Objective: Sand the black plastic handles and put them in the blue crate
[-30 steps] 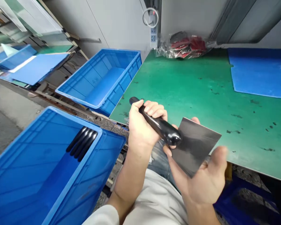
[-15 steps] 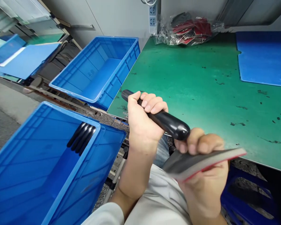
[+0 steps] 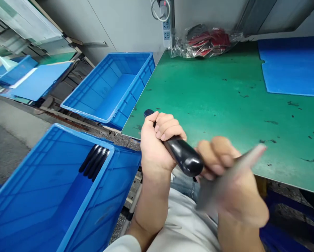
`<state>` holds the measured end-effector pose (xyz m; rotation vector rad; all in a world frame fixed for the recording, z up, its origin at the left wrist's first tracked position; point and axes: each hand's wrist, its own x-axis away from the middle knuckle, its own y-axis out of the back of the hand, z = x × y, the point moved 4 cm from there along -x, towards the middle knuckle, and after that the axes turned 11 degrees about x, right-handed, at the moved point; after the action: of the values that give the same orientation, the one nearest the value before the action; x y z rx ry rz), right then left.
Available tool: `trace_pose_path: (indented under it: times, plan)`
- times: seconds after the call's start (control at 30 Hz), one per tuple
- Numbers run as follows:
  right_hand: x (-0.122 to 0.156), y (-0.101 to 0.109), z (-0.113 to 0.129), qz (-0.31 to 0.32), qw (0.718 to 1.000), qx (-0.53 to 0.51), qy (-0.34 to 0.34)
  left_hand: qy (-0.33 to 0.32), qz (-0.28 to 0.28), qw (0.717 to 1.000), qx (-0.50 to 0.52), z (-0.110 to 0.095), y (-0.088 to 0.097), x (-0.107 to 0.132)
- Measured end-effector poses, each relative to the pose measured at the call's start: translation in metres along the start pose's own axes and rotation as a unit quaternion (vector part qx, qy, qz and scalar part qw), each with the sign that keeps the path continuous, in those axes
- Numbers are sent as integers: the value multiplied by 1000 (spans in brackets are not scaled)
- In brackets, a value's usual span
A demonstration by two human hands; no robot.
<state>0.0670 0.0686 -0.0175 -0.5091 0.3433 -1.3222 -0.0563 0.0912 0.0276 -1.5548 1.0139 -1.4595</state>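
My left hand [image 3: 162, 140] is wrapped round a glossy black handle [image 3: 187, 159] with a rounded end. The handle slants over my lap at the table's near edge, its far tip poking out past my thumb. My right hand [image 3: 238, 189] is closed on a flat pad [image 3: 220, 189], grey on one face with a pale foam-like edge and red on the other. Motion smears the pad and this hand. The right fingertips are close by the handle's rounded end; whether pad and handle touch I cannot tell. Several similar black handles [image 3: 94, 162] lie side by side in a blue crate [image 3: 86, 203] at lower left.
The green tabletop [image 3: 212, 98] bears dark marks. At its back lie a clear bag of red and grey pieces [image 3: 209, 42] and a blue sheet [image 3: 295, 66]. Another blue crate [image 3: 130, 94] stands left of the table. A power strip [image 3: 166, 33] hangs on the wall.
The pad is tilted more steeply and my right hand has turned with it. The handle's rounded end has shifted down and left in view. The camera view has also moved slightly.
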Motion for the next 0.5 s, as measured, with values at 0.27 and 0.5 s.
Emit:
trace_pose_path:
  times: [0.27, 0.5]
  plan:
    - [5, 36, -3, -239, 966, 75, 61, -46, 23, 999, 9, -22, -1, -3]
    - [24, 6, 9, -128, 991, 7, 31, -46, 28, 998, 11, -12, 0, -7]
